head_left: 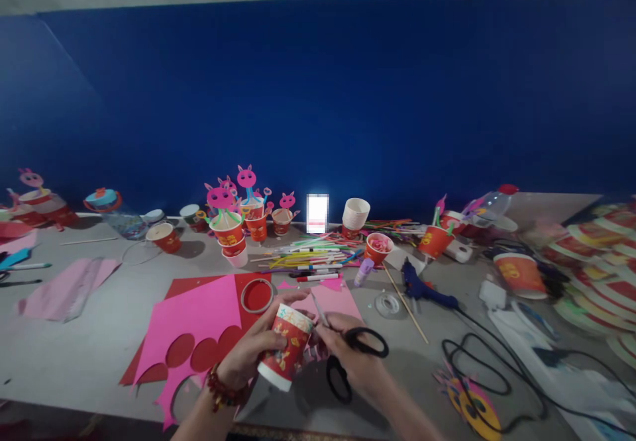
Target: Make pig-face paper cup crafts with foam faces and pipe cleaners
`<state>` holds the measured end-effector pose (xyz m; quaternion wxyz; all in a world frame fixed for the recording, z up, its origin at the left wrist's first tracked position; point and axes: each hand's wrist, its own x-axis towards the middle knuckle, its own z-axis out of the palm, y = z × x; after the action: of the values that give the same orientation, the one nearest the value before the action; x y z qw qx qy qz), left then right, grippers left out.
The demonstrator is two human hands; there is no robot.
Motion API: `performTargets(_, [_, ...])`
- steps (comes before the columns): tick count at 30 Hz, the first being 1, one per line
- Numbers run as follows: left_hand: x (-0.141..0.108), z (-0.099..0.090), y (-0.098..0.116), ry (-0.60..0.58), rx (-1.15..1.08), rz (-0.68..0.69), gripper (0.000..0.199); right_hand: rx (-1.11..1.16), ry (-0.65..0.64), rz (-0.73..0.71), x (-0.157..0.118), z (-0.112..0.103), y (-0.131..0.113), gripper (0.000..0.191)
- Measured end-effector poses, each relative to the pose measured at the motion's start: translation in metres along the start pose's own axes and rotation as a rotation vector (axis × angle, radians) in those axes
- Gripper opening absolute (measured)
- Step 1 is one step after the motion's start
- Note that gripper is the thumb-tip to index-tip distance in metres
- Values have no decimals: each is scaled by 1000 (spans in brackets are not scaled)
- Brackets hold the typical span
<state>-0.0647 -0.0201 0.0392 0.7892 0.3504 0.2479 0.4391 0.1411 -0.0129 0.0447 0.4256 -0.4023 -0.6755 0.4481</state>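
Observation:
My left hand (243, 356), with a beaded bracelet at the wrist, is wrapped around a red patterned paper cup (289, 348). The cup is tilted, its white-edged ends pointing up and down. In my right hand (355, 361) is a pair of scissors (320, 310) with black handles, its blades pointing up and away beside the cup. My right fingertips are close to the cup's right side; whether they touch it I cannot tell. Bright pink paper (209, 308) with round cut-outs lies to the left, over a red sheet (179, 289). A roll of tape (257, 295) rests behind my left hand.
Pink paper figures in red cups (227, 234) stand at the back. Pens and colourful pipe cleaners (308, 257) lie mid-table. A blue glue gun (427, 289) trails its black cord across the right side. A wooden stick (407, 305) and clear tape roll (387, 304) lie nearby.

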Motion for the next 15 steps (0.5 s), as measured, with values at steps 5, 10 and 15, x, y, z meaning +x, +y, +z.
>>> performTargets(5, [10, 2, -19, 73, -196, 124, 75, 77, -23, 135, -4, 4, -1, 41])
performTargets(10, [12, 6, -29, 112, -190, 177, 68, -140, 13, 41, -7, -1, -8, 38])
performTargets(15, [8, 7, -33, 117, -41, 93, 56, -256, 41, -110, -7, -5, -9, 26])
